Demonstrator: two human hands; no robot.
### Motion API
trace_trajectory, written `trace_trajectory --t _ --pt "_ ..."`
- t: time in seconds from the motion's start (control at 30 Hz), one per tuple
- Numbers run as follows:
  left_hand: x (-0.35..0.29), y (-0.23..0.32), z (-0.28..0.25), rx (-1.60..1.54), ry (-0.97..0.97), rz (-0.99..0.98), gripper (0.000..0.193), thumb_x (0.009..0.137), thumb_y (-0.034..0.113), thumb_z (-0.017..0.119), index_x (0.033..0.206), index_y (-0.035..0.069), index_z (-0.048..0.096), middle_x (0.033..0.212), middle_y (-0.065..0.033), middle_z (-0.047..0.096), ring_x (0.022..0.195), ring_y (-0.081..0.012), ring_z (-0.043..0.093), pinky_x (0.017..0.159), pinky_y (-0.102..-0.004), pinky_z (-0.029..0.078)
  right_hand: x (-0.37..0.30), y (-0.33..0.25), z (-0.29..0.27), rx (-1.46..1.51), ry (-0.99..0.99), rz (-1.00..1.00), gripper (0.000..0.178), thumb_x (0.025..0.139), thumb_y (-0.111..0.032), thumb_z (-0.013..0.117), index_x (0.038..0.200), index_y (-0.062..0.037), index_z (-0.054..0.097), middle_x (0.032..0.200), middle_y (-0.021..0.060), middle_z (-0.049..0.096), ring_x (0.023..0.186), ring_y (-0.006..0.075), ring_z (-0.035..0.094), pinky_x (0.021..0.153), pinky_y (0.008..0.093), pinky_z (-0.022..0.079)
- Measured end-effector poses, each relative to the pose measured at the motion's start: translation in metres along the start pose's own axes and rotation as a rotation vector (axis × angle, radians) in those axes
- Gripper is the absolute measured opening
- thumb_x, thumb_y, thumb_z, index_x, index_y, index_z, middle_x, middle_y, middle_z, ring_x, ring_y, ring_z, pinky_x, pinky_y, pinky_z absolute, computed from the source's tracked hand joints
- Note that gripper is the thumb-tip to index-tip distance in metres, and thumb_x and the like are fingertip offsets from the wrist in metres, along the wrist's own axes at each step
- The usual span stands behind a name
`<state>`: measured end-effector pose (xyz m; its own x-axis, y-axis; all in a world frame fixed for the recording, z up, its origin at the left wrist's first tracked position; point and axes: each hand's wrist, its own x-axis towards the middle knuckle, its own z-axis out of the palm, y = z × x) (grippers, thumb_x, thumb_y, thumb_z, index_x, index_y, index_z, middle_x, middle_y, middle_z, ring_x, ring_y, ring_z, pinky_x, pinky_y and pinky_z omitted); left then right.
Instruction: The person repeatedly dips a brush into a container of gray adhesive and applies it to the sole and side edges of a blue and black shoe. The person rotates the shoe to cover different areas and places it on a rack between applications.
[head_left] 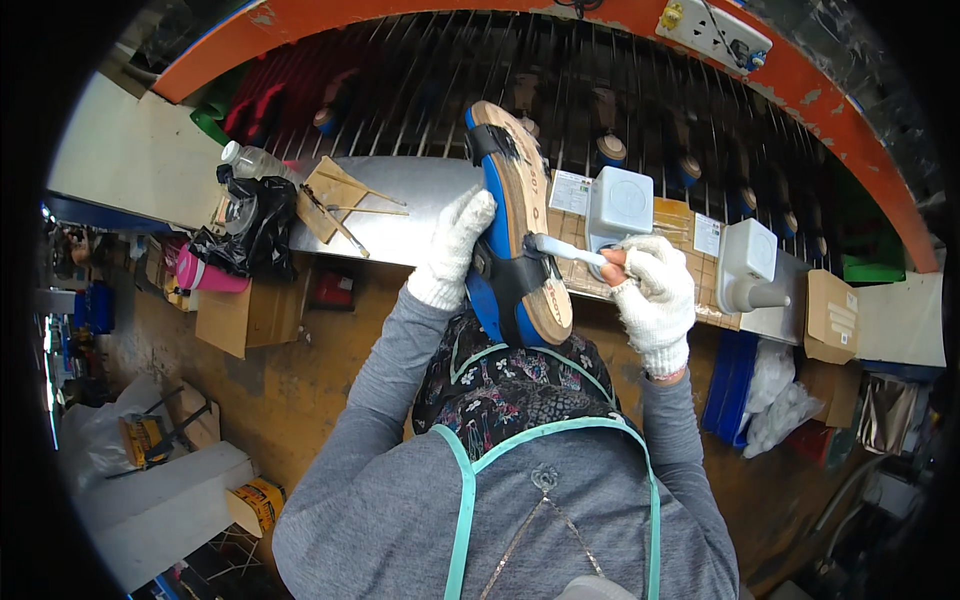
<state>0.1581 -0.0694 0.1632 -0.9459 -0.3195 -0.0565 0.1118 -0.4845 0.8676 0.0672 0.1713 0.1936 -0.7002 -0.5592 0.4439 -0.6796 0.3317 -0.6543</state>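
Observation:
My left hand (462,245), in a white knit glove, is closed on the side of an upturned sandal (535,185). Its tan sole faces up, with blue along the side and black straps folded over the edges. My right hand (655,300), gloved with bare fingertips showing, pinches a pale-handled brush (572,250). The brush's dark tip touches the sole's edge near a strap. Dark wet-looking smears mark the sole edge there and near the upper strap.
Beyond the metal bench (385,215) is a rack of rods (420,80) carrying several shoes, framed in orange (230,45). White containers (622,205) stand right of the sandal. Left lie thin brushes on cardboard (335,195), a black bag (250,225) and a pink tub (210,272).

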Motion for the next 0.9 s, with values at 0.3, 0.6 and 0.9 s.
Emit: trace_trajectory --t 0.3,0.6,0.9 --pt "0.021 0.007 -0.009 0.092 0.04 0.01 0.055 0.1 0.041 0.061 0.134 -0.002 0.056 0.121 -0.0115 0.066 0.106 -0.0165 0.066 0.094 -0.0313 0.054 -0.001 0.008 -0.008 -0.051 -0.001 -0.072 0.018 0.073 -0.013 0.082 0.09 -0.0097 0.078 0.093 0.0049 0.068 0.084 0.0214 0.058 0.074 0.0331 0.047" --pt "0.027 0.011 0.004 0.067 -0.013 -0.023 0.054 0.1 0.042 0.06 0.133 -0.001 0.056 0.119 -0.0113 0.067 0.103 -0.016 0.067 0.092 -0.0306 0.056 0.015 0.014 0.001 0.054 0.043 0.017 0.016 0.075 -0.012 0.081 0.089 -0.0068 0.078 0.092 0.0057 0.068 0.086 0.0211 0.06 0.075 0.0326 0.049" --pt "0.019 0.003 0.0 -0.083 -0.055 -0.137 0.051 0.103 0.04 0.055 0.136 0.001 0.055 0.122 -0.013 0.067 0.107 -0.019 0.067 0.094 -0.0339 0.056 0.011 0.022 0.0 0.403 -0.044 0.17 0.015 0.079 -0.006 0.075 0.093 -0.0019 0.076 0.088 0.0045 0.064 0.076 0.0123 0.058 0.064 0.0262 0.046"
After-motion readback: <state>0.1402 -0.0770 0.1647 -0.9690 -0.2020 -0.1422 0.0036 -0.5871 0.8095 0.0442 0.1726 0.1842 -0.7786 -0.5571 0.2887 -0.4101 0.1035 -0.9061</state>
